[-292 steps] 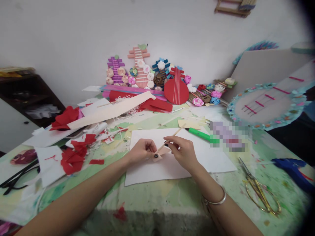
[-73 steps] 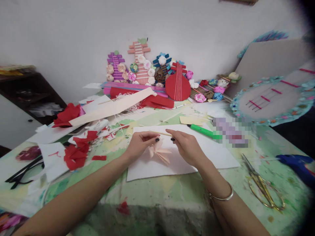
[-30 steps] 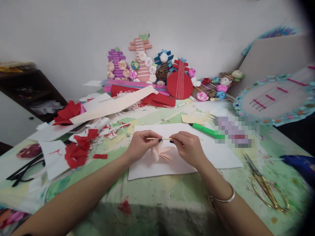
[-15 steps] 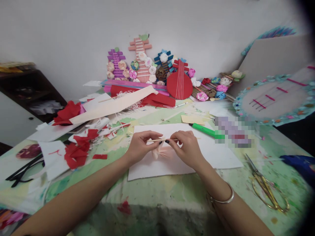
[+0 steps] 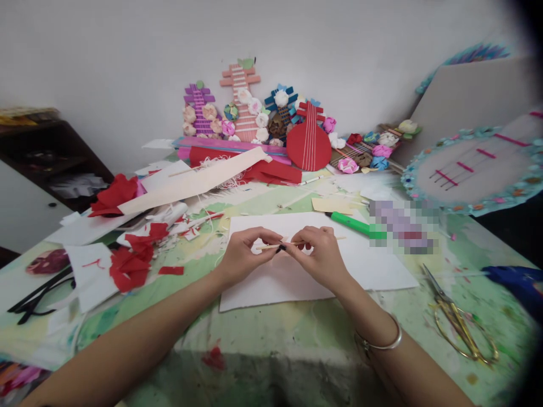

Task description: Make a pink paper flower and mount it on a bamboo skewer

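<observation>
Both my hands meet over a white sheet of paper (image 5: 373, 265) on the table. My left hand (image 5: 244, 254) and my right hand (image 5: 320, 254) are closed in pinches on a thin wooden stick (image 5: 335, 239) that lies level between them. The pale pink folded paper piece is gathered between my fingertips at the stick and is almost wholly hidden by them. A silver bangle (image 5: 379, 342) sits on my right wrist.
A green marker (image 5: 354, 225) lies just beyond my right hand. Gold scissors (image 5: 456, 325) and a blue glue gun (image 5: 515, 282) lie at the right. Red paper scraps (image 5: 129, 265) litter the left. Paper instruments and flowers (image 5: 307, 144) line the wall; a large round craft (image 5: 466, 172) leans at right.
The pink pleated piece hung open below the stick a second ago. My fingers have closed together at the stick and squeezed the pleats, so the piece is now hidden between them.
</observation>
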A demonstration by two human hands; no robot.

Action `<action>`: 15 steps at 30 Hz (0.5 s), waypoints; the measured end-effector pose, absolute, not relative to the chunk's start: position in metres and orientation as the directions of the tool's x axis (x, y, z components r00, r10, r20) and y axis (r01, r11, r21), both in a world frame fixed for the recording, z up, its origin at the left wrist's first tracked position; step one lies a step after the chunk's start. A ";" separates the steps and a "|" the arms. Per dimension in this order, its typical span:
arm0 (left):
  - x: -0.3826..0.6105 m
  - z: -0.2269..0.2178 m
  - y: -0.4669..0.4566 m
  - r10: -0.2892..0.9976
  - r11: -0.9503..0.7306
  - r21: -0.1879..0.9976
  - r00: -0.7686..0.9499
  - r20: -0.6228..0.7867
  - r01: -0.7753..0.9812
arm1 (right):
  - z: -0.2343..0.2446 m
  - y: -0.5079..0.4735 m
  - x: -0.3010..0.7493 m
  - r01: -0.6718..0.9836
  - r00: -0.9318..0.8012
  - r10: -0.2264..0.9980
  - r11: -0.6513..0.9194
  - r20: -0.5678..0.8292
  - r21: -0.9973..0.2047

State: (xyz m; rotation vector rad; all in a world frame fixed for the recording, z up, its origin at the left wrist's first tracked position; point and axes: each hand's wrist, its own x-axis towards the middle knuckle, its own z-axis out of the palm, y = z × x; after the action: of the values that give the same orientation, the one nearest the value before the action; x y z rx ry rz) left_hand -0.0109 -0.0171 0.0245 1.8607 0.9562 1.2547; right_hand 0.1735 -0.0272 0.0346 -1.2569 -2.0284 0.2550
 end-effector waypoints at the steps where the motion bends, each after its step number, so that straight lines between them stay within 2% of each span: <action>1: -0.011 0.026 -0.017 0.853 -0.505 0.839 0.267 0.449 0.202 | 0.035 -0.028 0.173 0.694 -0.258 0.844 0.500 0.469 -0.518; 7: -0.011 0.029 -0.020 0.788 -0.606 0.765 0.302 0.537 0.220 | 0.037 -0.028 0.174 0.677 -0.266 0.846 0.505 0.462 -0.535; 15: -0.011 0.028 -0.019 0.563 -0.826 0.492 0.355 0.746 0.275 | 0.038 -0.028 0.175 0.670 -0.270 0.826 0.530 0.494 -0.520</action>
State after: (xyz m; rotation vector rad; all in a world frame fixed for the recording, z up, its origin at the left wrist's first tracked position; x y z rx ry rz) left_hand -0.0111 -0.0186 0.0281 2.3386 0.7452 1.4593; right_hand 0.1749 -0.0281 0.0379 -1.2117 -2.0218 0.2673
